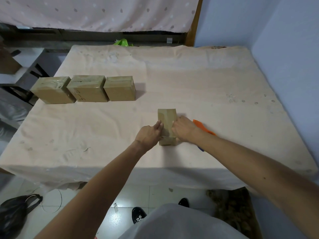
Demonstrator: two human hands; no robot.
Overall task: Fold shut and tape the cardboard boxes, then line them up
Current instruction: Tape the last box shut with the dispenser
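Note:
A small cardboard box (167, 118) stands on the cloth-covered table (198, 87), a little right of the middle, with shiny tape over its top. My left hand (150, 135) presses against the box's left side with the fingers laid along it. My right hand (183, 128) lies against the right side, fingers curled over the top edge. Three taped boxes sit side by side in a row at the far left: the left one (53, 89), the middle one (87, 88) with handwriting on it, and the right one (120, 88).
An orange tool (202, 127) lies on the table just behind my right wrist, partly hidden. A green bag (122, 42) shows beyond the far edge. The blue wall (284, 49) runs along the right. A black bag (13, 214) lies on the floor.

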